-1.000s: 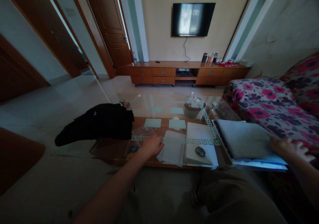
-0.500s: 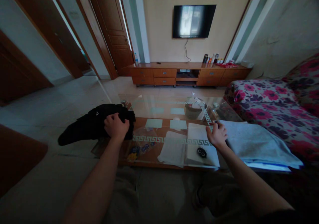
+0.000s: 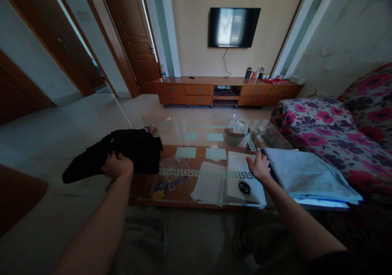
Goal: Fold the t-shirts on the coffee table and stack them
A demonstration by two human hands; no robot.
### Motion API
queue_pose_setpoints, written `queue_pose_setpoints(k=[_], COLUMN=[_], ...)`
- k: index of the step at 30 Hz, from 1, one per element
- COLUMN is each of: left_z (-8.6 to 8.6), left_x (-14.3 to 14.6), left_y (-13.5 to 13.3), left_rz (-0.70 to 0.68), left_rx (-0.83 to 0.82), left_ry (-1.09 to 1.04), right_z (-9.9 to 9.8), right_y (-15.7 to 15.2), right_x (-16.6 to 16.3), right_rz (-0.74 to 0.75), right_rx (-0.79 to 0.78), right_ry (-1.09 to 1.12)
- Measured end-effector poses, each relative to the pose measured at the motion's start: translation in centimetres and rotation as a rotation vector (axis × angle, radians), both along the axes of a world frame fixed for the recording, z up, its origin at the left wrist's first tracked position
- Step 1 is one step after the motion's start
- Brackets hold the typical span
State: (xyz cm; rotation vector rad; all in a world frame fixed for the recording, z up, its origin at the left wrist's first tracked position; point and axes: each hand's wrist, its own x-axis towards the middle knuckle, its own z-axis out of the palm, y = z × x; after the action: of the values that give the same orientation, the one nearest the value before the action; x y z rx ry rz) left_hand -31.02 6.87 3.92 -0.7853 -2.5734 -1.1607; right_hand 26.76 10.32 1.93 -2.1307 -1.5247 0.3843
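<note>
On the glass tabletop (image 3: pixel 177 172), black clothing (image 3: pixel 142 152) lies at nine o'clock; the left hand (image 3: pixel 118 165) is over its near side, fingers curled, whether gripping I cannot tell. Folded grey cloth (image 3: pixel 309 177) lies at four o'clock; the right hand (image 3: pixel 259 167), loosely open and holding nothing, is at its left edge. White paper (image 3: pixel 210 183) lies at six o'clock.

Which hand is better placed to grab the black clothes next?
Probably the left hand. It is by the near edge of the black clothes, while the right hand is farther away, beside the gray cloth.
</note>
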Motion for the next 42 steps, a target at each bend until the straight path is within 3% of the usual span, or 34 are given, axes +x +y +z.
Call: queue_pose_setpoints(k=[1, 3, 5, 7, 11, 13, 14, 16, 20, 23, 25, 30, 35, 38, 42], left_z=[1.2, 3.9, 6.3, 7.7, 7.3, 6.6, 6.3, 5.7, 4.4, 3.2, 2.6, 2.9, 3.4, 2.8, 0.9], left_x=[0.6, 2.7, 5.8, 9.9, 19.5, 23.2, 24.5, 25.7, 23.8, 21.2, 20.2, 20.9, 22.3, 22.3, 22.0], left_y=[0.3, 0.5, 0.1, -1.2, -5.6, -7.5, -8.1, -8.4, -6.0, -3.8, -3.0, -3.1, -3.4, -2.8, -1.3], left_rz=[-0.010, -0.196, -0.446, -0.809, -1.628, -1.884, -1.944, -1.961, -1.760, -1.704, -1.716, -1.719, -1.492, -1.371, -1.243], left_rx=[0.076, 0.214, 0.353, 0.401, 0.205, 0.011, -0.039, -0.097, -0.152, -0.271, -0.323, -0.334, -0.168, -0.132, -0.066], left_ry=[0.042, 0.133, 0.225, 0.345, 0.447, 0.400, 0.362, 0.281, 0.126, -0.008, -0.143, -0.871, -1.430, -1.460, -1.227], right_z=[-0.2, -0.5, -0.7, -0.7, -0.1, 0.2, 0.3, 0.5, 1.2, 2.6, 3.6, 5.4, 5.3, 4.3, 2.7], right_y=[0.1, 0.4, 0.5, 0.2, -1.8, -3.0, -3.5, -3.9, -3.5, -3.3, -3.5, -4.4, -3.9, -3.2, -2.6], right_x=[0.1, 0.2, -0.3, -1.4, -4.9, -6.4, -6.8, -7.2, -6.5, -5.9, -5.6, -5.4, -5.3, -5.2, -4.8], right_rz=[-0.002, 0.025, 0.131, 0.301, 0.712, 0.891, 0.945, 0.973, 0.924, 0.897, 0.775, 0.276, 0.174, 0.230, 0.199], right_rx=[0.007, 0.048, 0.126, 0.194, 0.219, 0.233, 0.239, 0.239, 0.251, 0.185, 0.054, -0.248, -0.328, -0.315, -0.250], right_ry=[0.011, 0.035, 0.082, 0.164, 0.291, 0.292, 0.280, 0.249, 0.310, 0.555, 0.800, 1.360, 1.500, 1.349, 1.195])
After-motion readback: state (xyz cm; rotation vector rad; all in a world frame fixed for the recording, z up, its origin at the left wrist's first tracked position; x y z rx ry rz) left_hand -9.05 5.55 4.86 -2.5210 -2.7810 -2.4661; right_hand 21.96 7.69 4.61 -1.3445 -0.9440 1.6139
